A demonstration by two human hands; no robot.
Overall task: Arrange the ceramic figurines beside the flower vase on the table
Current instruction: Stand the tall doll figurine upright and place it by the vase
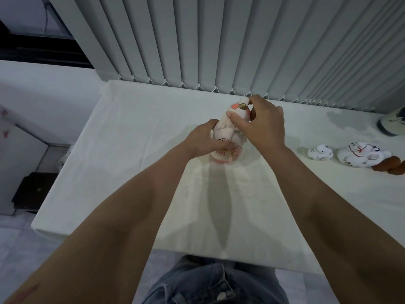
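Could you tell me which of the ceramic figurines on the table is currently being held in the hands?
The tall white figurine with pink flower patterns, gripped by the left hand and right hand. The small white figurine and larger white one sit untouched at right.

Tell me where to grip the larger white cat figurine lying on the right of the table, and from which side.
Take the larger cat figurine across its rounded middle, coming down from above with thumb on the near side and fingers on the far side. It seems to lie on its side, so that wide body faces up. A smaller cat figurine sits close on its left and a brown object on its right, crowding side approaches.
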